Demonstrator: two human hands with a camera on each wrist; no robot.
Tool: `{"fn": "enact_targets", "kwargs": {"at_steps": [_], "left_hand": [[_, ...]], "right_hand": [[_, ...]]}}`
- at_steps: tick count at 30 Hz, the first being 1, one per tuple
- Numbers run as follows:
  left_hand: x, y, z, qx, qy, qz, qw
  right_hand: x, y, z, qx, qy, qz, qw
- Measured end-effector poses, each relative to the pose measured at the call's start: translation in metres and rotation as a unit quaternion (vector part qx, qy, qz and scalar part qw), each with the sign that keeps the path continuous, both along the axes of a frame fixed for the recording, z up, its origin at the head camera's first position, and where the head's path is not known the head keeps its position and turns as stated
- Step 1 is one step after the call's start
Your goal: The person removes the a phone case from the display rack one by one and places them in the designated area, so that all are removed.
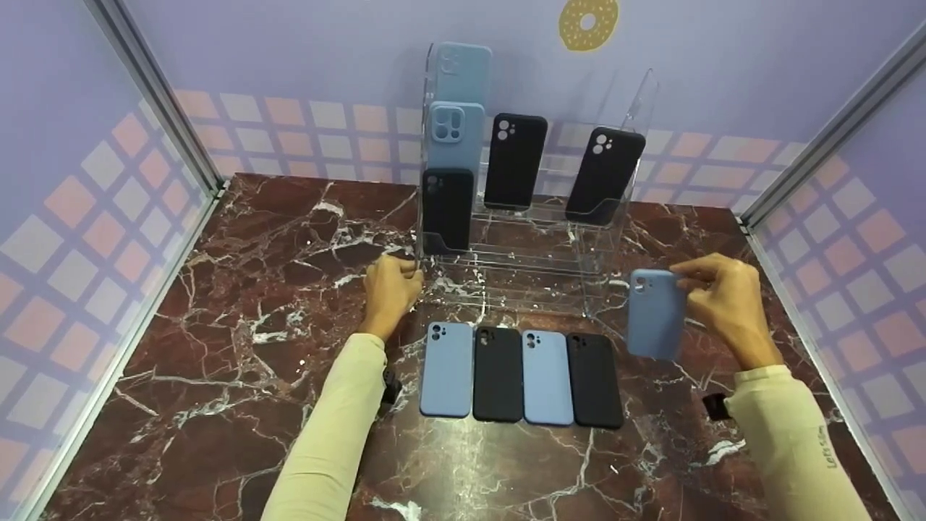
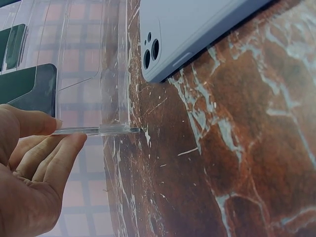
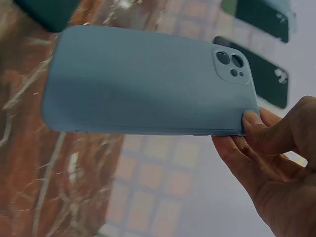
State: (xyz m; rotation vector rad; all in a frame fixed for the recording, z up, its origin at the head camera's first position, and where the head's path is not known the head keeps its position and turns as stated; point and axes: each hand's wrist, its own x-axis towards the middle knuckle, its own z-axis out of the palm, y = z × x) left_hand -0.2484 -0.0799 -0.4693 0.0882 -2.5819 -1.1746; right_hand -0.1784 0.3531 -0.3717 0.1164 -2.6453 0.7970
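Observation:
My right hand (image 1: 727, 300) pinches a blue phone case (image 1: 655, 315) by its upper corner, thumb on the back and fingers behind, as the right wrist view shows. The case hangs upright to the right of the row on the table. With my left hand (image 1: 393, 289) I pinch the left side edge of a clear acrylic display stand (image 2: 94, 131) between thumb and fingers. Black phone cases (image 1: 516, 163) and light blue ones (image 1: 456, 134) stand on the tiers of this stand; its left column is filled front to back.
Four cases lie in a row before the stand, a blue case (image 1: 446, 370) and a black case (image 1: 498, 374) alternating. Everything rests on a dark red marbled table (image 1: 289, 434). Purple panels (image 1: 318, 58) with metal corner posts enclose the back and sides.

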Motion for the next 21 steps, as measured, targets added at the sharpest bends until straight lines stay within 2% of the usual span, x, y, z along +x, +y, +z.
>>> {"fn": "enact_targets", "kwargs": {"at_steps": [8, 21], "left_hand": [[0.000, 0.000, 0.001, 0.007, 0.002, -0.005, 1.0000], [0.000, -0.001, 0.000, 0.006, 0.003, -0.006, 1.0000]], "right_hand": [[-0.005, 0.021, -0.031, 0.016, -0.063, -0.014, 0.9978], [-0.009, 0.032, -0.067, 0.007, -0.130, 0.009, 0.9915]]}}
